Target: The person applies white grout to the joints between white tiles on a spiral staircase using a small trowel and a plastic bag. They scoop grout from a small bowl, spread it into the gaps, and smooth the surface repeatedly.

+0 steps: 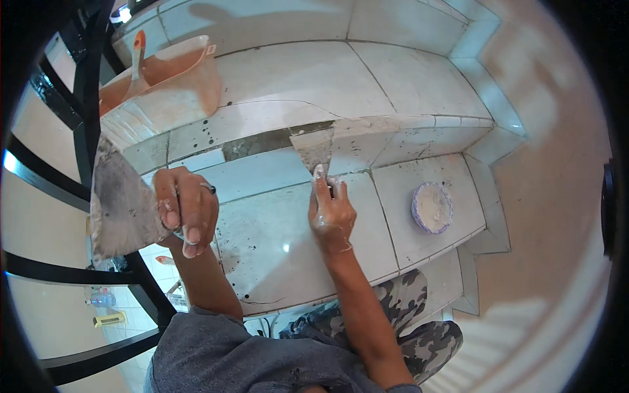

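Observation:
Raised at the left, my left hand [190,206] is closed round the handle end of a wide putty knife [124,203], its broad blade smeared with grey-white paste. My right hand [332,211] grips a smaller putty knife [314,147], index finger laid along the blade. That blade touches the front edge of the tiled step, at the right end of a dark bare strip [255,144] where the edge trim is absent. Right of this spot, pale paste [367,126] covers the edge. White paste marks my right fingers and wrist.
A peach-coloured plastic tub [190,92] with an orange-tipped brush [137,65] in it stands on the upper step, far left. On the lower step at right sits a round purple-rimmed bowl [432,207] of whitish paste. Black metal railing [85,98] runs along the left.

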Motion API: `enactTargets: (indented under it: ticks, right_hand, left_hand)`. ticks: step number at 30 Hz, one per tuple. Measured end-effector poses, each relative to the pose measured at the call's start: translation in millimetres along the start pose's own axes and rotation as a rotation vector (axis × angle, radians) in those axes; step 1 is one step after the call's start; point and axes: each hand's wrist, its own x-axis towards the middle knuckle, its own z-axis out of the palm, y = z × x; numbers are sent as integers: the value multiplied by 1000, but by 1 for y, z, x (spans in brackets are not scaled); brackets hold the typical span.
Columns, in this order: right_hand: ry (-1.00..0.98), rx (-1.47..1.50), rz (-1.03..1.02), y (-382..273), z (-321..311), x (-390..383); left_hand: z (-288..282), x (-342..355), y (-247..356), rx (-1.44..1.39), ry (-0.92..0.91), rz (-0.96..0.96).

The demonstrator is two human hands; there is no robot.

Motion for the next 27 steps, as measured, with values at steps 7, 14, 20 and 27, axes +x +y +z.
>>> enactTargets:
  ticks: [7,14,20,27]
  right_hand:
    - [13,62,45,3,-4,-21]
    - [88,114,69,21,-1,-8]
    - [-64,182,134,11,-9,-44]
    - [-44,781,1076,33,-136,-21]
  left_hand:
    - [1,5,-6,-15,-53,20]
    - [3,5,-5,-8,-66,16]
    - [0,3,-3,-15,-40,0]
    - [14,1,-39,327,372,-176]
